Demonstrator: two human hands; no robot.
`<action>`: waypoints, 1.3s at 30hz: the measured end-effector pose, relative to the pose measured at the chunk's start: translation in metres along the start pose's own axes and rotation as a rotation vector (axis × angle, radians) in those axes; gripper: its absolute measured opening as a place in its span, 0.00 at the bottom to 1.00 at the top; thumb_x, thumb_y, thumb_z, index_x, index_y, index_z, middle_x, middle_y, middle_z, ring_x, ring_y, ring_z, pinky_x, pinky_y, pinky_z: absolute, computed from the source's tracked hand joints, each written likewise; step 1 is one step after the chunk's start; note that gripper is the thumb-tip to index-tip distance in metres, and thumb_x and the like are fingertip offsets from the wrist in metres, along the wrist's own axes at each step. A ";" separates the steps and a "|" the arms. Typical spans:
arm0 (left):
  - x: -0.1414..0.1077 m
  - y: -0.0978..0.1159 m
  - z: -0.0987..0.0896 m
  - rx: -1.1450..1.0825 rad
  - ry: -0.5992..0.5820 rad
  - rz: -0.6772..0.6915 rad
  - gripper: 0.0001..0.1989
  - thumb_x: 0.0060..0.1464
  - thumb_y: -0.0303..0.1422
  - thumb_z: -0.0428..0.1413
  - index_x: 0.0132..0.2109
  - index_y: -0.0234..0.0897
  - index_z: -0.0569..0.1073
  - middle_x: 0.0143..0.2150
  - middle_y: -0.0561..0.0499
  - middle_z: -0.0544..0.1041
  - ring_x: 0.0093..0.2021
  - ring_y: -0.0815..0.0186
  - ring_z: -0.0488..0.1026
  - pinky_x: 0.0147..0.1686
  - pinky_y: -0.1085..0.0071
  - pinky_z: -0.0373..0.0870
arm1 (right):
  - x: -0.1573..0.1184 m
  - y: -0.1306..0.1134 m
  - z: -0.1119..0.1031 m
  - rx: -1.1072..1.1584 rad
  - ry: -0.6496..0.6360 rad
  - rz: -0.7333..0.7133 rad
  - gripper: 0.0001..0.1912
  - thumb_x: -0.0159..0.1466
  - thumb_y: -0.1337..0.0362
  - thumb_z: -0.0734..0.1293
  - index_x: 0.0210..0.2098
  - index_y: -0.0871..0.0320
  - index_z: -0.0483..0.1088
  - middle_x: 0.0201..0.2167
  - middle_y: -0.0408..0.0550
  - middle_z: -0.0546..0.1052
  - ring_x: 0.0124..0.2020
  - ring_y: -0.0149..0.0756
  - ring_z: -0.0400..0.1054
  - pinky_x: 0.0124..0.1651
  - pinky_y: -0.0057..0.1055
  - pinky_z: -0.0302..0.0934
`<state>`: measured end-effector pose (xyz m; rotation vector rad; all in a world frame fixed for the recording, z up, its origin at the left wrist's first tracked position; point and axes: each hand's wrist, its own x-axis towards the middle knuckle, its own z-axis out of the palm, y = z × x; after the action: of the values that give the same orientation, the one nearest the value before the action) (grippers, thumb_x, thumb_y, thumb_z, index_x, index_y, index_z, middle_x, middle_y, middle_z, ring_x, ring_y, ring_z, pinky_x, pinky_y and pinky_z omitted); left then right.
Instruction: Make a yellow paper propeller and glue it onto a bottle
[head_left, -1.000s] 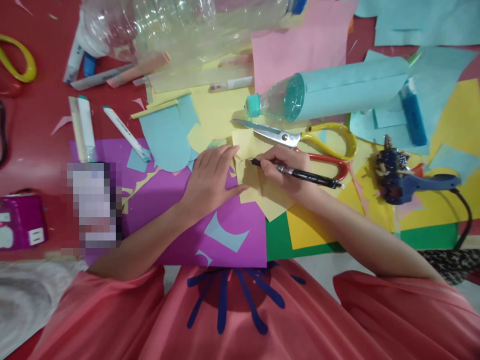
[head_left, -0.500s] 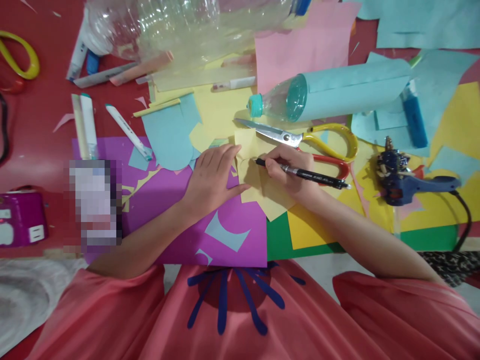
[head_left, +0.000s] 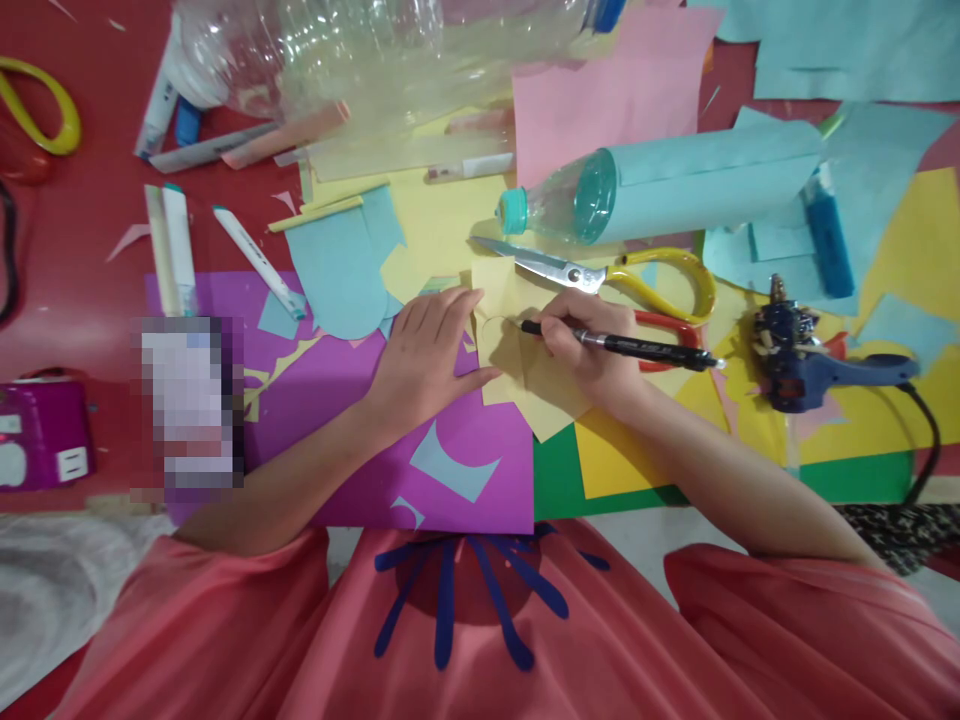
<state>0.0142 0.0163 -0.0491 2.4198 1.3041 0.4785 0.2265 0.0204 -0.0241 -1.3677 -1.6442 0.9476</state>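
A black pen (head_left: 652, 350) is pinched in my right hand (head_left: 596, 345), its tip over a pale yellow piece of paper (head_left: 499, 365). A thin curved line shows on that paper, just left of the tip. My left hand (head_left: 427, 350) lies flat with its fingers stretched, fingertips and thumb at the paper's left edge. Just beyond my right hand rest scissors (head_left: 574, 275) with one yellow and one red handle, partly covered by the hand. Purple paper (head_left: 465, 430) spreads beneath my left hand and forearm.
A bottle wrapped in light blue paper (head_left: 697, 180) lies past the scissors. On the right sits a blue glue gun (head_left: 795, 360) with a cord. Large clear bottles (head_left: 337, 60) lie at the back. Markers (head_left: 259, 260) and a blurred-out phone (head_left: 191, 405) are on the left.
The pen and my right hand have shifted slightly right, and the pen's back end has swung right. More of the curved line shows. My left hand has stayed in place.
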 end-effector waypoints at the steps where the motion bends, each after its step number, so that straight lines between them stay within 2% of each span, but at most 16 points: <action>1: 0.000 0.000 0.000 -0.003 -0.002 -0.002 0.37 0.62 0.58 0.48 0.65 0.35 0.60 0.62 0.36 0.71 0.62 0.49 0.69 0.61 0.55 0.64 | 0.000 0.000 -0.001 -0.002 -0.004 -0.003 0.09 0.58 0.65 0.62 0.21 0.52 0.61 0.17 0.40 0.68 0.18 0.29 0.60 0.22 0.29 0.56; 5: 0.000 0.000 0.000 -0.013 -0.006 -0.013 0.37 0.62 0.59 0.48 0.66 0.36 0.60 0.62 0.37 0.71 0.62 0.50 0.69 0.61 0.56 0.63 | -0.001 0.001 -0.003 -0.015 -0.011 -0.002 0.10 0.58 0.65 0.62 0.21 0.51 0.60 0.17 0.41 0.69 0.19 0.31 0.61 0.22 0.32 0.56; 10: 0.000 0.000 0.000 -0.006 -0.013 -0.015 0.35 0.62 0.56 0.50 0.65 0.36 0.60 0.62 0.37 0.71 0.63 0.50 0.68 0.61 0.56 0.63 | -0.002 0.000 -0.006 0.031 -0.067 -0.015 0.10 0.59 0.67 0.61 0.22 0.52 0.59 0.16 0.38 0.64 0.18 0.30 0.58 0.23 0.31 0.54; 16: 0.001 0.005 -0.003 0.019 -0.008 -0.017 0.32 0.62 0.46 0.56 0.65 0.37 0.59 0.62 0.37 0.71 0.62 0.51 0.69 0.61 0.55 0.65 | -0.002 0.003 -0.004 0.099 -0.251 -0.036 0.07 0.64 0.62 0.65 0.31 0.56 0.72 0.24 0.43 0.76 0.23 0.29 0.66 0.25 0.28 0.58; 20: 0.001 0.005 -0.004 0.006 -0.011 -0.026 0.31 0.60 0.44 0.58 0.65 0.38 0.59 0.63 0.39 0.71 0.63 0.49 0.69 0.60 0.54 0.66 | -0.001 0.011 -0.003 0.093 -0.349 -0.022 0.09 0.67 0.60 0.65 0.34 0.56 0.74 0.26 0.44 0.78 0.25 0.29 0.67 0.28 0.29 0.60; 26: 0.000 0.004 -0.003 0.006 0.004 0.008 0.32 0.60 0.41 0.59 0.66 0.37 0.57 0.63 0.38 0.71 0.63 0.49 0.69 0.61 0.53 0.66 | -0.002 0.012 -0.005 0.090 -0.336 -0.004 0.11 0.66 0.59 0.65 0.30 0.57 0.73 0.23 0.43 0.74 0.23 0.29 0.65 0.27 0.28 0.57; 30: 0.001 0.006 -0.003 0.011 -0.015 -0.027 0.33 0.58 0.39 0.61 0.65 0.36 0.58 0.63 0.37 0.71 0.63 0.49 0.68 0.61 0.52 0.65 | -0.001 0.010 -0.006 0.101 -0.361 -0.011 0.09 0.64 0.61 0.65 0.30 0.57 0.73 0.24 0.43 0.76 0.24 0.29 0.66 0.27 0.28 0.57; 34: 0.002 0.006 -0.003 0.011 -0.028 -0.037 0.33 0.57 0.39 0.61 0.65 0.37 0.59 0.63 0.38 0.71 0.63 0.49 0.68 0.61 0.53 0.65 | -0.001 0.007 -0.006 0.056 -0.286 0.013 0.09 0.62 0.64 0.64 0.26 0.56 0.70 0.20 0.42 0.72 0.22 0.29 0.64 0.25 0.28 0.55; 36: 0.002 0.006 -0.003 0.012 -0.024 -0.033 0.34 0.57 0.39 0.62 0.65 0.36 0.59 0.63 0.37 0.71 0.63 0.49 0.68 0.61 0.54 0.65 | -0.001 0.006 -0.005 0.057 -0.269 0.020 0.08 0.61 0.63 0.64 0.26 0.55 0.70 0.21 0.42 0.73 0.22 0.29 0.65 0.25 0.29 0.56; 39: 0.002 0.006 -0.003 0.026 -0.020 -0.030 0.34 0.57 0.41 0.62 0.65 0.36 0.60 0.63 0.37 0.71 0.62 0.49 0.69 0.60 0.54 0.66 | -0.001 0.007 -0.005 0.077 -0.310 -0.006 0.08 0.63 0.62 0.65 0.29 0.54 0.72 0.24 0.43 0.75 0.23 0.30 0.66 0.26 0.29 0.57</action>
<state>0.0181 0.0155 -0.0441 2.4161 1.3435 0.4309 0.2335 0.0210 -0.0283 -1.2085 -1.8152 1.2568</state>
